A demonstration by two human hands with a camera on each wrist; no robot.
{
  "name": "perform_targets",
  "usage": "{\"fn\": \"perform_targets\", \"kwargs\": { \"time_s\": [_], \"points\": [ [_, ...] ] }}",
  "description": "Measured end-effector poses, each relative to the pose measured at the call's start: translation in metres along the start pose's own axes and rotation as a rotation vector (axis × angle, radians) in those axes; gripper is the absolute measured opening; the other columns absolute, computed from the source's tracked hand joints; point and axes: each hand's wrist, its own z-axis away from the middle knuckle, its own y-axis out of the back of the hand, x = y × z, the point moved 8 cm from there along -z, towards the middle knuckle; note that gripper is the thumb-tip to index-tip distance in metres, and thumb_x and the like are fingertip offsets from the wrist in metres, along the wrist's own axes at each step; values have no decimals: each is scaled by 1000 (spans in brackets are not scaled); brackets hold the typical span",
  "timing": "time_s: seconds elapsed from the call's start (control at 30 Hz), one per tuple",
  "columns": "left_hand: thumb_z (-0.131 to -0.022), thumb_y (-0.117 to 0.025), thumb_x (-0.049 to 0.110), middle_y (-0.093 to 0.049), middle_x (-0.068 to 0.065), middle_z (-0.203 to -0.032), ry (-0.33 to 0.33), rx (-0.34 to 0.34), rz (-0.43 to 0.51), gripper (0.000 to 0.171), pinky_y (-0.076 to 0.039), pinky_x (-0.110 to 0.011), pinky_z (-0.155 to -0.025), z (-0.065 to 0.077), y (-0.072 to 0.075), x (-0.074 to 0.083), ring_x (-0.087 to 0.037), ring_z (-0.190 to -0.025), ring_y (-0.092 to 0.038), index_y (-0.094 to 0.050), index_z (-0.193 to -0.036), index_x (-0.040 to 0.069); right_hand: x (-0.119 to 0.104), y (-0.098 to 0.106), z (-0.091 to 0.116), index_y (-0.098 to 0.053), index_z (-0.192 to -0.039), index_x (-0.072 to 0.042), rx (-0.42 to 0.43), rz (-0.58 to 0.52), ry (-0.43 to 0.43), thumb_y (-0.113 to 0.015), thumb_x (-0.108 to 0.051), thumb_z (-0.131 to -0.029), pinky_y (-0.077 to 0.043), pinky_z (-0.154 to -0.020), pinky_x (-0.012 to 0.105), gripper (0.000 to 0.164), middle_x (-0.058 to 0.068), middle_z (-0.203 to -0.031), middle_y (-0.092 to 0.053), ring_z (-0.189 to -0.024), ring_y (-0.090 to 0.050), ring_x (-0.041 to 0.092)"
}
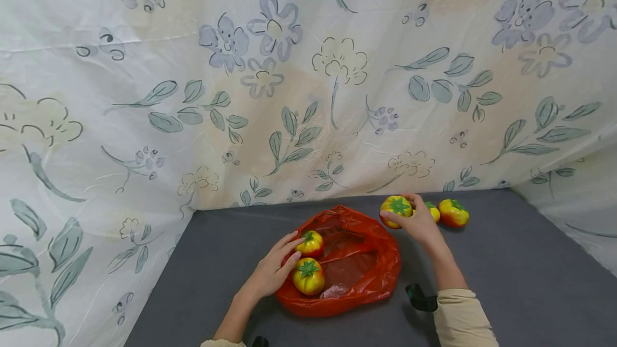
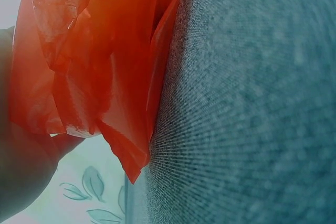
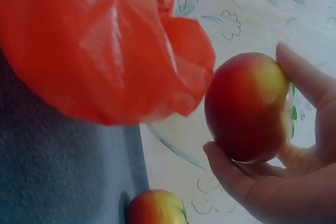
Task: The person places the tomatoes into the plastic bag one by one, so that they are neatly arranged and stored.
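A red plastic bag (image 1: pixel 388 261) lies with its mouth gaping upward. Two red-and-yellow tomato-like fruits, an upper one (image 1: pixel 313 245) and a lower one (image 1: pixel 308 277), sit inside its left part. My left hand (image 1: pixel 271 271) rests over the bag's left rim, fingers extended, touching the upper fruit; in the left wrist view, the bag (image 2: pixel 105 51) hides its fingers. Right of the bag, my right hand (image 1: pixel 423 225) holds another such fruit (image 1: pixel 396 211) between thumb and fingers. That fruit (image 3: pixel 244 111) is raised beside the bag (image 3: pixel 89 51) in the right wrist view.
Two more fruits, one partly behind my right hand (image 1: pixel 433 212) and one farther right (image 1: pixel 454 213), are near the back of the dark grey table (image 1: pixel 520 283). A floral cloth (image 1: pixel 299 138) hangs behind and along the sides.
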Motion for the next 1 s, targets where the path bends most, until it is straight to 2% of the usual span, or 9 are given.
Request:
{"fn": "perform_targets", "kwargs": {
  "time_s": [0.4,0.63,1.0],
  "points": [
    [-101,-44,40,-34,-4,-150,-4,3,3,46,-30,-64,-99,0,1,1,-29,-136,-31,-50,-140,17,-6,-23,-3,-25,-144,-4,-33,3,44,-74,-49,-79,-48,-86,42,92,23,-130,-39,-107,-48,34],
    [-101,-46,35,-33,-3,-151,-2,3,6,43,-29,-66,-98,2,0,2,-29,-136,-31,-50,-140,18,-7,-31,-2,-25,-144,-6,-45,-42,45,-74,-48,-80,-47,-88,43,91,22,-135,-36,-110,-48,34],
    [-101,-47,31,-34,-4,-150,-10,8,12,41,-30,-66,-97,1,0,4,-30,-136,-31,-50,-139,17,-12,-45,0,-26,-144,-6,-54,-49,71,-73,-44,-82,-47,-90,43,87,22,-134,-38,-110,-49,34]
  ]
}}
